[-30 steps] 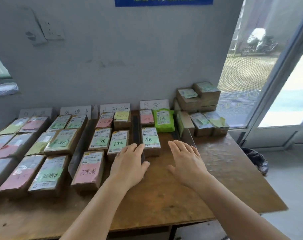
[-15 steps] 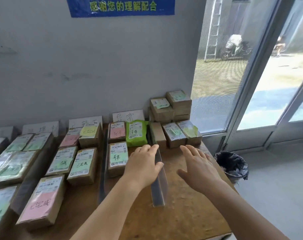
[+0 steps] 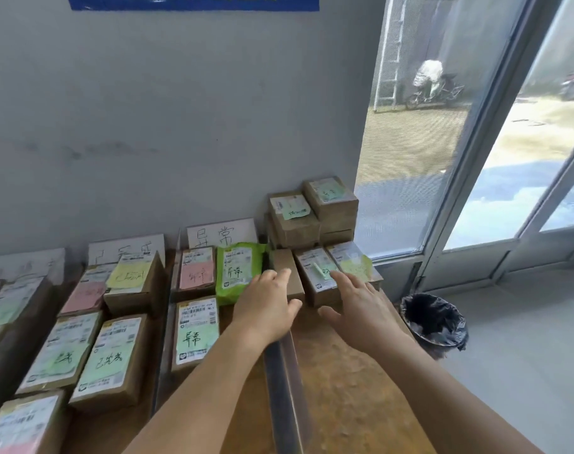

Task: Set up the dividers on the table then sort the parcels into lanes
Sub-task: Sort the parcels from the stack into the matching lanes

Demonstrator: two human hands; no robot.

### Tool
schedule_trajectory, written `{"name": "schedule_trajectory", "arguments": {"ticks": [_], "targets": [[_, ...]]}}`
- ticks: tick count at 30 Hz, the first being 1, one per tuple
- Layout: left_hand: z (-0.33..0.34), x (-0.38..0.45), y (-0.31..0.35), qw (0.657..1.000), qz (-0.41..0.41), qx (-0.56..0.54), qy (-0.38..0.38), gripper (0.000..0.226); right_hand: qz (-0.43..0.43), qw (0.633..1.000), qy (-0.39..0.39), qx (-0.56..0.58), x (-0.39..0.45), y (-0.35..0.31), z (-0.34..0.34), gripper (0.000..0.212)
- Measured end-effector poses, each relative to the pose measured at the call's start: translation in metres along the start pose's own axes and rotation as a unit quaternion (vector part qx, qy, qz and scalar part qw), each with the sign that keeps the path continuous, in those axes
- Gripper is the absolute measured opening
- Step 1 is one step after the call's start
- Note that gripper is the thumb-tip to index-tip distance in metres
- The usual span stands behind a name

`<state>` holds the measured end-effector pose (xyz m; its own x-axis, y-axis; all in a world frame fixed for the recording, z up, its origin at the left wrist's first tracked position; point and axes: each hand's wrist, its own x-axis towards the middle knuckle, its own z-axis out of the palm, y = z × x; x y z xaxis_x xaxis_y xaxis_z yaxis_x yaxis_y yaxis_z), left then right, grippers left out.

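While reaching over the wooden table (image 3: 361, 381), left hand (image 3: 266, 309) lies at frame centre, fingers straight, resting on top edge of the divider (image 3: 284, 388); not curled round it as far as visible. Right hand (image 3: 357, 306) just right of centre, fingers spread and straight, holding nothing, tips near the parcel w/ green note (image 3: 315, 273).

Divider: long thin panel, dark, slightly see-through, standing on edge, running from bottom centre up toward the plain brown box (image 3: 287, 273). Second divider (image 3: 162, 348) further left, btw two lanes.

Left of the divider, centre of frame: green bag parcel (image 3: 238, 273), pink-note parcel (image 3: 197, 270), green-note parcel (image 3: 195, 335), each w/ handwritten characters. White lane sign (image 3: 221, 232) behind them against the wall. More brown parcels w/ pink, yellow, green notes in lower left. Stack of unsorted boxes (image 3: 312, 214) at centre right, by the glass door (image 3: 475, 142). Black bin (image 3: 433, 319) on floor, right side.
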<state>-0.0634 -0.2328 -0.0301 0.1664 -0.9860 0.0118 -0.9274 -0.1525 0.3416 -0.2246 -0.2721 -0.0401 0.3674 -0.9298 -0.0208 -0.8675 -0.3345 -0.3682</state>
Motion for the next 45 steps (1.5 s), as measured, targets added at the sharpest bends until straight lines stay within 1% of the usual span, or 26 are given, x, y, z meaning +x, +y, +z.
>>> {"name": "schedule_trajectory", "arguments": {"ticks": [6, 10, 13, 15, 18, 23, 27, 31, 34, 36, 38, 40, 42, 43, 45], "targets": [[0.014, 0.007, -0.023, 0.998, -0.067, -0.017, 0.005, 0.062, -0.044, 0.997, -0.053, 0.023, 0.046, -0.004, 0.042, 0.065], [0.021, 0.003, -0.034, 0.993, -0.112, -0.037, 0.028, 0.059, -0.068, 0.993, -0.089, 0.034, 0.076, -0.014, 0.063, 0.063], [0.025, -0.001, -0.04, 0.989, -0.138, -0.038, 0.034, 0.058, -0.085, 0.99, -0.104, 0.03, 0.091, -0.019, 0.077, 0.05], [0.027, -0.003, -0.044, 0.987, -0.151, -0.038, 0.033, 0.058, -0.093, 0.991, -0.096, 0.019, 0.095, -0.02, 0.083, 0.04], [0.031, -0.006, -0.047, 0.985, -0.165, -0.04, 0.033, 0.057, -0.086, 0.993, -0.076, 0.004, 0.1, -0.023, 0.088, 0.042], [0.032, -0.006, -0.047, 0.985, -0.164, -0.049, 0.038, 0.056, -0.053, 0.997, -0.057, 0.021, 0.104, -0.027, 0.09, 0.042], [0.029, -0.004, -0.039, 0.987, -0.135, -0.065, 0.057, 0.054, -0.012, 0.998, -0.036, 0.048, 0.097, -0.024, 0.085, 0.039], [0.03, -0.001, -0.02, 0.988, -0.096, -0.104, 0.063, 0.053, 0.02, 0.994, -0.002, 0.105, 0.071, -0.002, 0.069, 0.032], [0.034, 0.005, 0.001, 0.984, -0.071, -0.152, 0.058, 0.053, 0.036, 0.976, 0.037, 0.21, 0.051, 0.02, 0.05, 0.031], [0.039, 0.009, 0.016, 0.979, -0.061, -0.189, 0.051, 0.055, 0.047, 0.953, 0.064, 0.293, 0.041, 0.034, 0.037, 0.03], [0.044, 0.013, 0.032, 0.967, -0.075, -0.24, 0.037, 0.058, 0.056, 0.929, 0.09, 0.356, 0.034, 0.044, 0.028, 0.028], [0.048, 0.017, 0.046, 0.949, -0.103, -0.296, 0.02, 0.059, 0.063, 0.906, 0.101, 0.407, 0.03, 0.053, 0.021, 0.027], [0.051, 0.022, 0.057, 0.928, -0.122, -0.351, 0.009, 0.05, 0.059, 0.889, 0.11, 0.44, 0.029, 0.06, 0.017, 0.028], [0.053, 0.024, 0.063, 0.915, -0.13, -0.381, 0.004, 0.044, 0.055, 0.883, 0.115, 0.452, 0.028, 0.064, 0.016, 0.027], [0.055, 0.027, 0.071, 0.88, -0.151, -0.45, -0.005, 0.04, 0.046, 0.873, 0.115, 0.472, 0.029, 0.07, 0.016, 0.026]]}}
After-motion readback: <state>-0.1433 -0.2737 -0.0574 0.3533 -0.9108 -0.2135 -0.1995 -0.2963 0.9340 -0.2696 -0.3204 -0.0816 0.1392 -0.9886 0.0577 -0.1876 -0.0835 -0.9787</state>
